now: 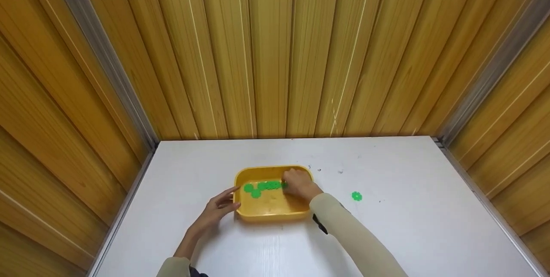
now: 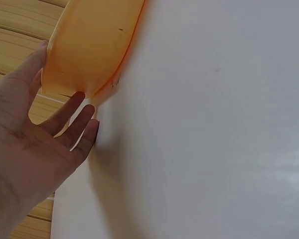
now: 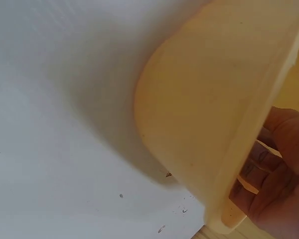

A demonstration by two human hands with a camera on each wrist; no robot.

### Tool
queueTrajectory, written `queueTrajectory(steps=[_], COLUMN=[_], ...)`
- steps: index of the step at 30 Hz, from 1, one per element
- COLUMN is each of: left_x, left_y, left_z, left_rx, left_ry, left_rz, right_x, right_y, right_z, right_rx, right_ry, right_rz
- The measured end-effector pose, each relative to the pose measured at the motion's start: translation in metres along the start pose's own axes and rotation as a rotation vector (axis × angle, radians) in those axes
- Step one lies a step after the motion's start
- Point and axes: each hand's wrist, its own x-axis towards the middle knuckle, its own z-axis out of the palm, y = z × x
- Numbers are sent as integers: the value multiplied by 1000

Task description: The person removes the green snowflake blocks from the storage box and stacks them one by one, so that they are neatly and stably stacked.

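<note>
One left hand (image 1: 216,209), thumb and fingers apart, steadies one yellow tub (image 1: 275,217) at its left end, one stray green piece (image 1: 356,196) lies rightward on the table (image 1: 429,234), and at least four green pieces (image 1: 270,185) inside adjoin one curled right hand (image 1: 299,183), pinching or not I cannot tell, seemingly arranging them, next needing careful fingertip placing.

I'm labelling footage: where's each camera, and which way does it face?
Head: on the head, facing forward and down at the yellow rounded plastic tray; left hand, right hand, beige sleeves show.
Left wrist: on that wrist, facing tray's outside; left hand shows.
Right wrist: likewise; right hand shows.
Wrist views share tray, white table.
</note>
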Motion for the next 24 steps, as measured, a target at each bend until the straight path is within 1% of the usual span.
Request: queueTrajectory(steps=[5, 10, 13, 16, 21, 24], left_x=[2, 0, -1, -1, 0, 0], left_y=[-2, -1, 0, 2, 1, 1], left_z=[0, -1, -1, 0, 2, 3], left_rx=[-2, 10, 3, -14, -31, -35], left_ry=[-1, -2, 3, 5, 7, 11], left_rz=[-3, 18, 25, 14, -1, -7], right_x=[0, 1, 0, -1, -4, -5], right_y=[6, 10, 10, 11, 14, 15], right_z=[5, 6, 5, 3, 5, 9], right_rx=[-21, -6, 16, 36, 27, 41], right_ry=[21, 39, 38, 44, 80, 79], right_rz=[29, 43, 32, 4, -45, -35])
